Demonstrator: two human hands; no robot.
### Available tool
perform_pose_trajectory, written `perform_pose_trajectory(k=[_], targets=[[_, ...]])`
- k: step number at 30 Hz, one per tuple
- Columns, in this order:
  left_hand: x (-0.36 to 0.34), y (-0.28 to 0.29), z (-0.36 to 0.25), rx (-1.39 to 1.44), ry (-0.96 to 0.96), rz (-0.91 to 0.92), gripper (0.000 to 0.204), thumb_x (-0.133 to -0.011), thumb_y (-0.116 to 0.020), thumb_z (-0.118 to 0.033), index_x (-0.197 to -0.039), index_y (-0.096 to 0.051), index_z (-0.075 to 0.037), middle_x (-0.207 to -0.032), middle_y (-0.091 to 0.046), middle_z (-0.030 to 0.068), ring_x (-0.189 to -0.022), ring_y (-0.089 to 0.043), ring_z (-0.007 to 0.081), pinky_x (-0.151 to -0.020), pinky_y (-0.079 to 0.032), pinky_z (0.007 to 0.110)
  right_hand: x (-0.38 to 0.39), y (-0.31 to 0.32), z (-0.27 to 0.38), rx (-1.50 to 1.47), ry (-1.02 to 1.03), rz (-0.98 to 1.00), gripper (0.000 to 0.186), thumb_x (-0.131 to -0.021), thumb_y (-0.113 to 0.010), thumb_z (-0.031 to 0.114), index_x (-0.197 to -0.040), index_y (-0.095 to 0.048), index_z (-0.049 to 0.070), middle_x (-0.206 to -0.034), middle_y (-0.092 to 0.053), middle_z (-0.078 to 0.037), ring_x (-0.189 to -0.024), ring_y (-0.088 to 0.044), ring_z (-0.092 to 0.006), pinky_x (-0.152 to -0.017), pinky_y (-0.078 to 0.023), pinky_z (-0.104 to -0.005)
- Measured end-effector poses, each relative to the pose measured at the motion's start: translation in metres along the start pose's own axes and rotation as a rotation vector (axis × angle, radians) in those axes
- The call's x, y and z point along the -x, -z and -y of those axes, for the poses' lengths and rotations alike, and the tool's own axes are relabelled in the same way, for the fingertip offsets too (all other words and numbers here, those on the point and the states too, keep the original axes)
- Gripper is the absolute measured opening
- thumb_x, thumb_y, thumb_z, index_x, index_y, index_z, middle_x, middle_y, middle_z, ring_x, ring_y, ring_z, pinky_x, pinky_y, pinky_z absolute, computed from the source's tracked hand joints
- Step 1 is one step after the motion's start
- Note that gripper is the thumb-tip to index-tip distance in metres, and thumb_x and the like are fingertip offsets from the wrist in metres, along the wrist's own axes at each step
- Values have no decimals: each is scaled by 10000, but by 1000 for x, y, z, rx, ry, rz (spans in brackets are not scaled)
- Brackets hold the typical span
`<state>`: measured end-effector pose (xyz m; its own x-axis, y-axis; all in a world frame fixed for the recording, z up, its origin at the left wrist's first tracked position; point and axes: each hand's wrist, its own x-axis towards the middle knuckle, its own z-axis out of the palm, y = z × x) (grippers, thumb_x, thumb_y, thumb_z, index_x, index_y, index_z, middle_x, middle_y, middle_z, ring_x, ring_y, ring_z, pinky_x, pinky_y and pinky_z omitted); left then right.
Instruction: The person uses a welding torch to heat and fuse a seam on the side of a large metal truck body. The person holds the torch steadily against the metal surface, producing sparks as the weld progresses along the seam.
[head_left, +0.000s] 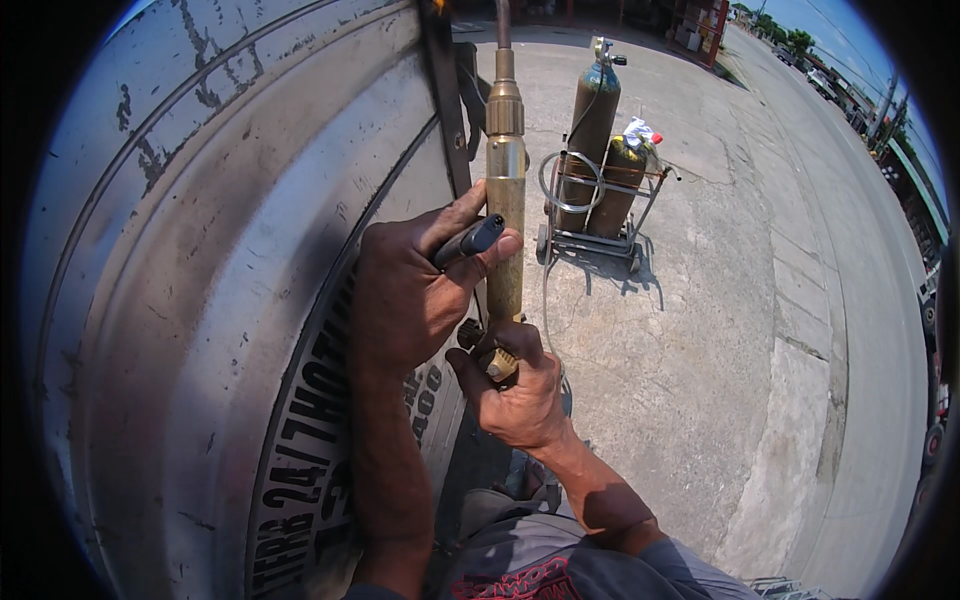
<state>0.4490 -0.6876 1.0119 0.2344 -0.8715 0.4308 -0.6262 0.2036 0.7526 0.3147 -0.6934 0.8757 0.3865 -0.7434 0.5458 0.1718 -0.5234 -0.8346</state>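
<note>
Gripping low on the torch (506, 285) is the right hand (526, 396); the left hand (408, 285) pinches a tube (470, 242) beside it; panel edge (446, 110) left of it, wide pavement (700, 330) right.

Left hand (408, 285) above right hand (525, 400), fingers (522, 342) curled, 2 bare forearms (390, 470) raised.

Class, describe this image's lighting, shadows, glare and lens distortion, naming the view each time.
Head view: hard sunlight, the cylinder cart casting a crisp shadow on the concrete; head view: pale glare along the ribbed metal panel, small glints on the brass torch; head view: fisheye distortion bows the road, corners black.
</note>
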Motion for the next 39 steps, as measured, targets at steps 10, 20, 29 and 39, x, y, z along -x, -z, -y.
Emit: perform_pose_trajectory(k=[10, 20, 29, 39], targets=[[-1, -4, 4, 50, -46, -9, 565, -942, -829, -256, -1378, -663, 62, -976, -811, 130, -900, -713, 99, -826, -593, 283, -3, -2, 1, 35, 38, -40, 486, -843, -701, -60, -1267, -546, 120, -1027, -771, -169, -943, -782, -404, -779, -611, -435], [-1, -5, 10, 44, -30, -20, 570, -964, -806, -275, -1395, -646, 62, -1009, -805, 146, -937, -731, 134, -863, -619, 317, -7, -3, 5, 20, 43, -37, 471, -856, -695, -73, -1260, -549, 120, -1014, -760, -166, -926, -781, -397, -764, -602, -419], [-1, -4, 8, 66, -43, -8, 559, -962, -807, -274, -1387, -656, 56, -993, -806, 151, -919, -744, 150, -855, -624, 319, -6, -3, 7, 19, 38, -54, 444, -869, -712, -66, -1240, -550, 114, -990, -753, -160, -909, -785, -374, -744, -598, -410], [-1, -5, 8, 72, -39, -21, 573, -956, -814, -290, -1386, -658, 54, -992, -805, 172, -923, -757, 164, -843, -624, 324, -7, -2, 11, 89, 50, -46, 401, -916, -770, -2, -1186, -490, 99, -917, -728, -132, -844, -772, -245, -713, -572, -363]])
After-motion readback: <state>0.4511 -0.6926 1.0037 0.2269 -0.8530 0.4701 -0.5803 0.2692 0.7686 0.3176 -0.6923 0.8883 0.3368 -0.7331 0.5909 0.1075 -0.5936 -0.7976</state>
